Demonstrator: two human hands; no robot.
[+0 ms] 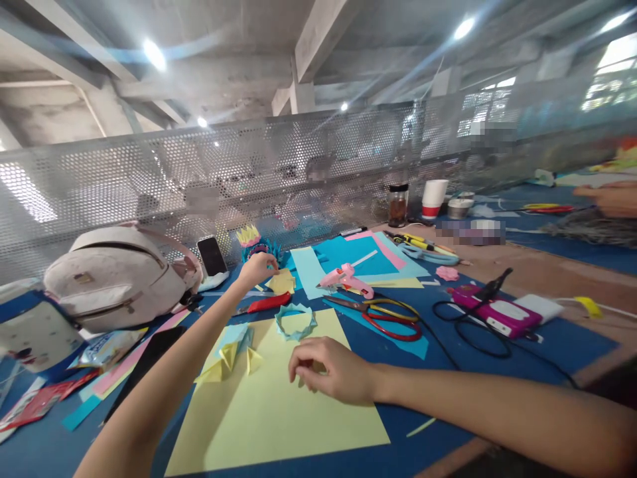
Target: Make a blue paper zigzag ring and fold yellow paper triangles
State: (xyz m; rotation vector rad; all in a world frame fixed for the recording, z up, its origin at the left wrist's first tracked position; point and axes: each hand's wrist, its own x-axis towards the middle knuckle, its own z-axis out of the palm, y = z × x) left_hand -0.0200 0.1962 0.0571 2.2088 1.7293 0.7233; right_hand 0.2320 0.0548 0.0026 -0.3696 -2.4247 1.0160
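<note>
Paper scraps are lying all over the blue-covered desk (557,345), and both hands are working among them. The left hand (257,269) is stretching far forward, fingers pinching closed at the small stack of folded yellow paper squares (281,281), likely because that stack is sitting beyond easy reach beside the spiky blue and yellow paper flower (259,247). The right hand (328,368) is resting on the large pale yellow paper sheet (279,411), its fingers curling in over a small yellow piece; whether it is truly gripping that piece is hard to tell, as the fingers are hiding it. The sheet is serving as a working mat, so the folded yellow and blue paper points (231,355) and the light blue paper crown ring (295,320) are sitting on it within reach.

Tools are staying off to the side: the pink hot glue gun (346,279), the red and yellow handled scissors (388,317) and the red utility knife (263,303). A beige backpack (114,275) and a black phone (212,255) are leaning by a perforated metal screen (149,179), under a bare concrete ceiling with bright lamps. Another person's hand (607,198) is showing at the far right.
</note>
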